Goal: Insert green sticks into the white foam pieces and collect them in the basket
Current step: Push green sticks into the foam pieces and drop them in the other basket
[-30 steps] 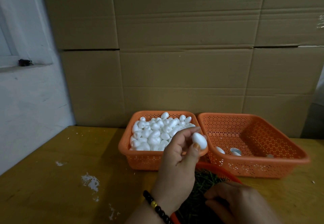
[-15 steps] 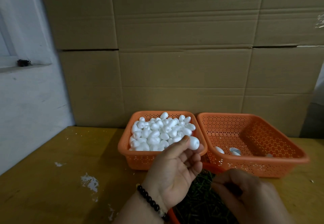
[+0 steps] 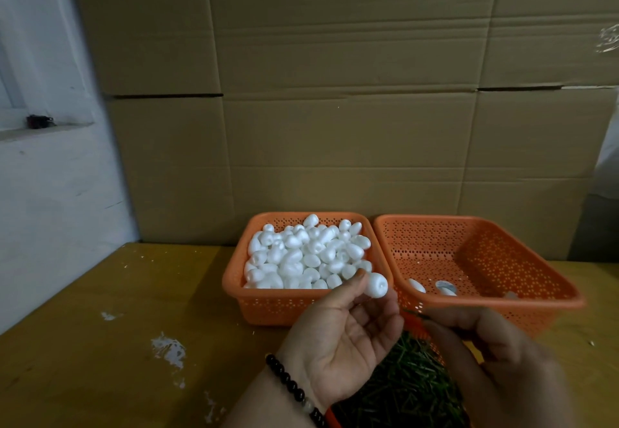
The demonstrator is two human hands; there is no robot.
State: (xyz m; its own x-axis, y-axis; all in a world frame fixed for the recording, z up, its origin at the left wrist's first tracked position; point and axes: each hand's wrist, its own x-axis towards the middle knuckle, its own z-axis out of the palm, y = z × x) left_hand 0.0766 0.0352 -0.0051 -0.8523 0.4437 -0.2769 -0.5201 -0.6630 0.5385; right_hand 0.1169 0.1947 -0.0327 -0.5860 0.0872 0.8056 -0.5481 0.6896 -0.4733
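Pinching one white foam piece (image 3: 375, 285) between thumb and fingertips of the left hand (image 3: 338, 337), palm turned up, just in front of the basket of loose foam pieces (image 3: 303, 255). Judging by look: very light, soft enough to dent under a hard squeeze, slightly grippy, so best held lightly round its widest part with one end left bare toward the right hand (image 3: 495, 357). Closing loosely to the right of the left hand, fingers curled as if round a thin stem; too blurred to tell whether a green stick is actually pinched there. Lying below and between both hands, a heap of green sticks (image 3: 408, 384) in an orange-rimmed tray: thin, stiff-looking, likely to bend or snap if pushed off-axis, so better gripped near the tip going in. Sitting beyond the right hand, the collecting basket (image 3: 485, 260), holding a few pieces, on the yellow desk (image 3: 117, 327).
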